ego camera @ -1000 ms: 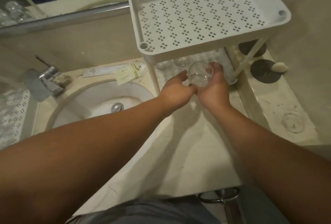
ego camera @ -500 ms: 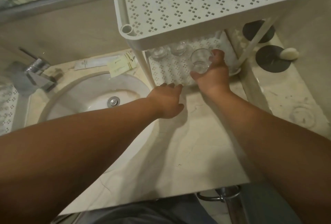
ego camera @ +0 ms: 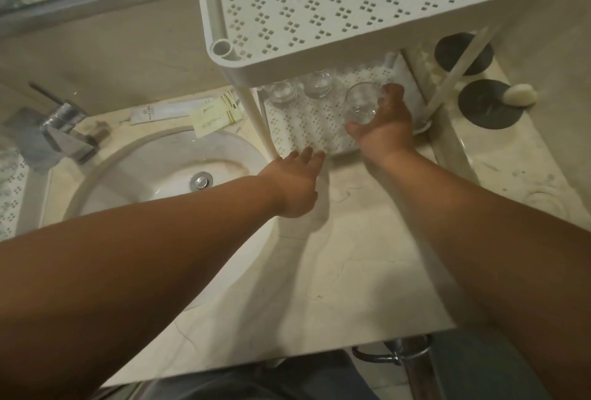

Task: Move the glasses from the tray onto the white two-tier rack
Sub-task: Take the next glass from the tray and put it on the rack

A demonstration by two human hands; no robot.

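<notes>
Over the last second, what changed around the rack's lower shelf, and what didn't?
The left hand let go of the glass and drew back to the counter's edge, open. The right hand alone carried the glass farther in over the lower tier of the rack and still grips it. The two glasses already at the back, the sachets and the soap stayed put.

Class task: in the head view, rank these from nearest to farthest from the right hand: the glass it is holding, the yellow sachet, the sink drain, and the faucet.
Measured from the right hand:
1. Glass: in its grasp, over the rack's lower tier.
2. Yellow sachet: on the counter, left of the rack leg.
3. Sink drain: in the basin, further left.
4. Faucet: far left, at the basin's edge.
</notes>
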